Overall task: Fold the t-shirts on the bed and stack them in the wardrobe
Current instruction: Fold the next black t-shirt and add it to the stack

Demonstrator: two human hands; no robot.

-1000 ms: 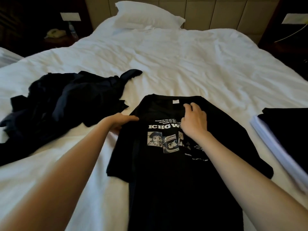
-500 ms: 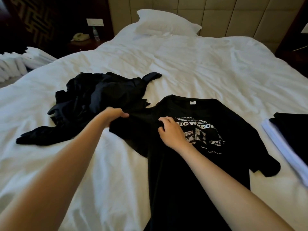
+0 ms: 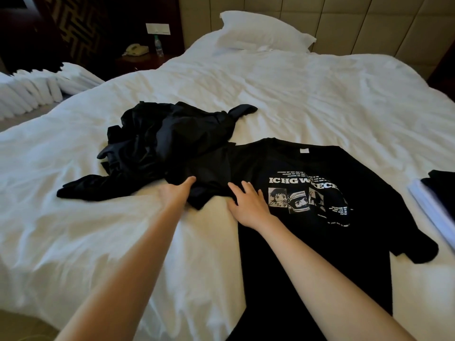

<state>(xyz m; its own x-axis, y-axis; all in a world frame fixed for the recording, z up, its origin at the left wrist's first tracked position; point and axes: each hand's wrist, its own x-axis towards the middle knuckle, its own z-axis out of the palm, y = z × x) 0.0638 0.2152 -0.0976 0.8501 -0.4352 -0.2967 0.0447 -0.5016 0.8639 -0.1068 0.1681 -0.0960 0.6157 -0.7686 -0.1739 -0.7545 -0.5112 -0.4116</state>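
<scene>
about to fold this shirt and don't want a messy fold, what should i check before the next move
1. printed t-shirt face up on the bed: ok
2. left sleeve spread out: not ok, bunched and touching the pile of dark clothes
3. right sleeve lying out to the side: ok
4. right hand pressing the shirt flat: ok
5. left hand gripping the left sleeve: ok, thumb on top
6. bottom hem straight: cannot tell, out of frame

Head camera looks forward, down over the bed [image 3: 307, 99].
</scene>
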